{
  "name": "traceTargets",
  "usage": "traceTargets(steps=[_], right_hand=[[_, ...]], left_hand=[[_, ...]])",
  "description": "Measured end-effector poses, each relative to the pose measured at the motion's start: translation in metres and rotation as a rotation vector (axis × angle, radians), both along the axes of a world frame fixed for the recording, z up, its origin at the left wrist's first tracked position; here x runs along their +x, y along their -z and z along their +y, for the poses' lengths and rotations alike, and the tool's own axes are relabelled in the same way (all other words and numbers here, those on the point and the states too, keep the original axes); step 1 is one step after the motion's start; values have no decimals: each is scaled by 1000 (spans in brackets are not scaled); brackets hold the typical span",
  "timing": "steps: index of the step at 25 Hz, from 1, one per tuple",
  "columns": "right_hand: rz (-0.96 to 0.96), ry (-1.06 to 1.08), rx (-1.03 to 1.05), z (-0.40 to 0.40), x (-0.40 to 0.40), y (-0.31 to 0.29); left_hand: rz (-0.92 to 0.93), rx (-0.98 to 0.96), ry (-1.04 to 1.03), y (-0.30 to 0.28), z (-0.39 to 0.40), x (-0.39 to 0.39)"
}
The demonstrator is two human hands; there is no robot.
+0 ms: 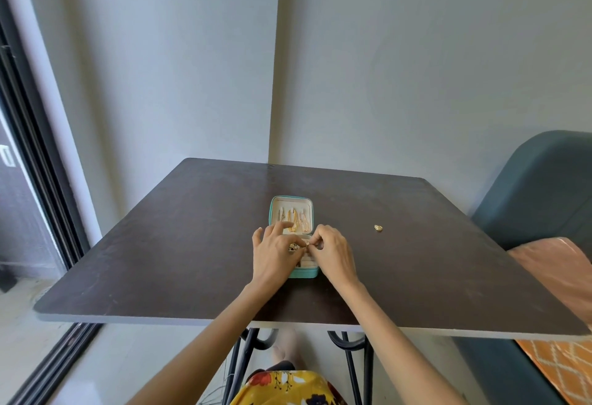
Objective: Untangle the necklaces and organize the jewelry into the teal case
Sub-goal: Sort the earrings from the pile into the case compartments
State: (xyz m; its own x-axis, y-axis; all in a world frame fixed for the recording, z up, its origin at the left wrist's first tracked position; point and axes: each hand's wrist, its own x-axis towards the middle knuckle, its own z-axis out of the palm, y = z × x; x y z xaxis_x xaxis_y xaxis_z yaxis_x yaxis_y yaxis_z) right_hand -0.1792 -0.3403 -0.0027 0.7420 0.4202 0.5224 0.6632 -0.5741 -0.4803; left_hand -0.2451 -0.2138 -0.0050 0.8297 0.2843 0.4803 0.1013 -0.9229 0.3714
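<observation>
The teal case (308, 272) lies open in the middle of the dark table (160, 260), its lid flat at the far side. Several gold necklaces (296, 221) hang in rows inside the lid. My left hand (274, 252) hovers over the case's near half, fingers spread and loosely bent, covering much of the compartments. My right hand (333, 252) pinches a small gold piece (307, 244) between thumb and forefinger just above the case. A gold ring (378, 228) lies alone on the table to the right of the case.
A dark teal chair (538, 187) stands at the table's right edge with a pink cloth (557, 270) draped over it. Grey walls close the far side. A dark window frame (38, 154) runs along the left.
</observation>
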Motion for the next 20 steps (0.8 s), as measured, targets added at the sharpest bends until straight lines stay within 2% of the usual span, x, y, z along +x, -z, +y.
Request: traceTargets(steps=[9, 16, 20], right_hand=[[135, -129, -36, -16, -5, -4], [5, -80, -111, -16, -11, -8], [14, -57, -126, -18, -11, -8]], left_hand=[[39, 37, -1, -1, 6, -1], [38, 83, 11, -1, 8, -4], [44, 83, 20, -1, 7, -4]])
